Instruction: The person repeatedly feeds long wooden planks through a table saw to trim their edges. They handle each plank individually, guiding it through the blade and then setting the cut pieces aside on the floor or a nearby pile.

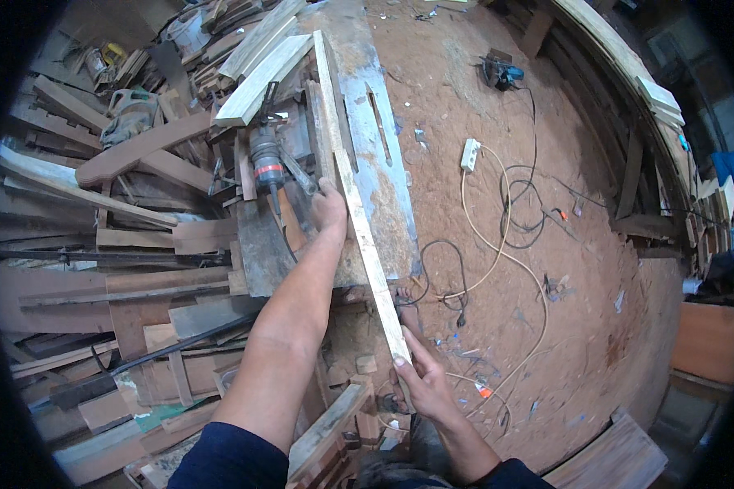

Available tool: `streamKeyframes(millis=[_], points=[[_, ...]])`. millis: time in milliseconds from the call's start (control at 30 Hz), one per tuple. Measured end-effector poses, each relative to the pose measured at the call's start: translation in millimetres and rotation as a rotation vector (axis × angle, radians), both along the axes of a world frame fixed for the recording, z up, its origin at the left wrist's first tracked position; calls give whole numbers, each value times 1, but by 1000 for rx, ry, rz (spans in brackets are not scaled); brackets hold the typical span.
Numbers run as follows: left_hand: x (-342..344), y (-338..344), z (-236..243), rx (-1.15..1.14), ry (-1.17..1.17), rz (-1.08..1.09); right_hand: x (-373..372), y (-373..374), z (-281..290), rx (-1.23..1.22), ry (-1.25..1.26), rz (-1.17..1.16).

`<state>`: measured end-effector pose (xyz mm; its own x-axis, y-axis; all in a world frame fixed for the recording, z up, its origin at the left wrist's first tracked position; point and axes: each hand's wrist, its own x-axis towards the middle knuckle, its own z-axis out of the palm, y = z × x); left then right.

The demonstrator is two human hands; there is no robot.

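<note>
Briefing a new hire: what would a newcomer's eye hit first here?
First, the long pale wooden strip slanting through the middle, its near end in the right grip. Then the jumble of boards filling the left side. On the reddish floor to the right, a white power strip stands out.

Sleeves [228, 458] cut off, floor scraps [620, 301] indistinct

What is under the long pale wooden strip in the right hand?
The strip crosses over the metal tabletop, with dirt floor showing farther right; whatever lies directly beneath the strip is covered.
</note>
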<state>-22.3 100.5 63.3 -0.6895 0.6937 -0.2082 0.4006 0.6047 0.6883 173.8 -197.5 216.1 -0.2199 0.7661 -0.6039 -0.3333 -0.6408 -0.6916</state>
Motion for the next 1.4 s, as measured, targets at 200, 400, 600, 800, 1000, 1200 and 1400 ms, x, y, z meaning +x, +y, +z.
streamKeyframes(millis=[200,400,600,800,1000,1200,1400], points=[[-7,0,-6,-21,19,13,-10,10,5,4,-38,0],[0,0,4,-41,-47,16,-11,20,8,-4,-42,39],[-4,1,-2,-11,-52,9,-23,47,5,26,-118,66],[-12,1,-8,-29,-19,18,-47,101,-1,89,-164,66],[1,1,5,-32,-102,17,-70,175,-4,103,-181,20],[-18,-1,-8,-14,-320,68,-88,149,-19,375,-576,169],[0,-7,38,-70,-211,23,-142,244,-1,501,-757,210]])
